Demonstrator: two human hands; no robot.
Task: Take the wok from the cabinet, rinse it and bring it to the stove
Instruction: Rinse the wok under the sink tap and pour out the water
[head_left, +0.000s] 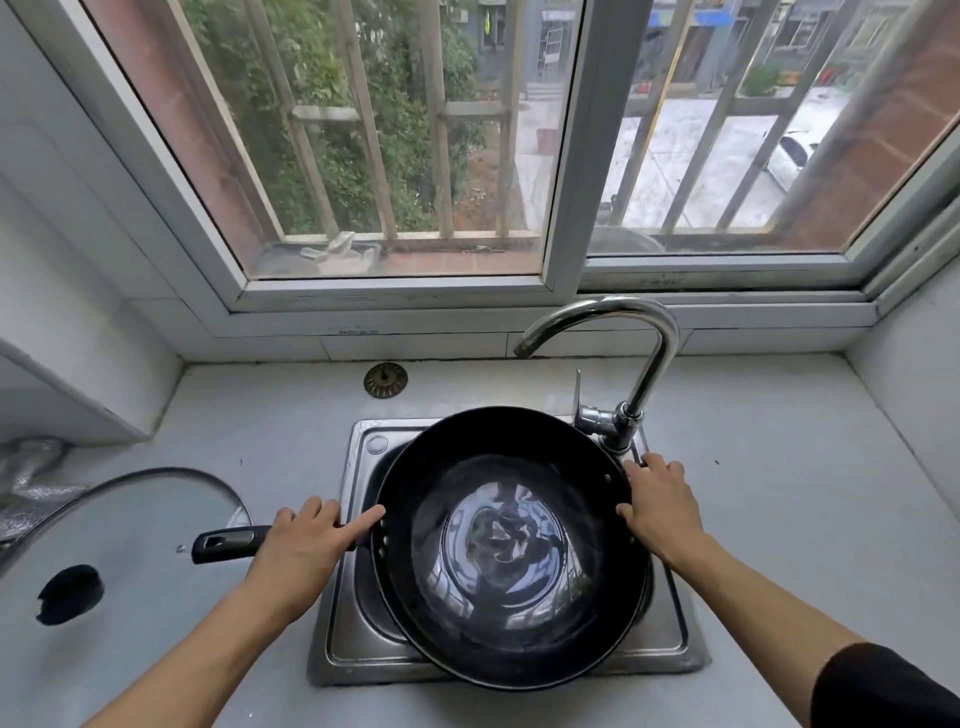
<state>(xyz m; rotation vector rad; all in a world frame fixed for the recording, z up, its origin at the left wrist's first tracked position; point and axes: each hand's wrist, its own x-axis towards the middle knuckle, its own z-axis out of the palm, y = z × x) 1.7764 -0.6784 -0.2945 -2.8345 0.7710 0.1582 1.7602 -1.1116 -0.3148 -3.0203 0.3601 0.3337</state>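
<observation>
Pale grey countertop under a barred window, small steel sink set into it. Black wok sits over the sink and covers most of the basin, rim overhanging the sink's near edge. Shallow water in the bottom of the wok, with reflections on it.

Left hand: forearm comes in from lower left, palm down over the wok's long black handle where it meets the bowl. Fingers curled round the handle, index finger stretched out straight along the left rim and touching it. The handle's free end sticks out left past the hand, over the counter.

Right hand: forearm comes in from lower right, dark sleeve near the frame edge. Hand clasps the wok's right rim, thumb hooked at the inner edge, fingers curled down the outside wall. Fingertips hidden behind the rim.

Chrome gooseneck faucet stands at the sink's back right corner, base just beside the right hand, spout arcing left with its mouth above the wok's far rim. No water stream visible. Faucet lever points up, close behind the wok rim.

Glass lid with a dark knob lies on the counter at left, its edge just beyond the handle tip. Round metal sink strainer sits on the counter behind the sink. Crumpled foil at far left edge.
</observation>
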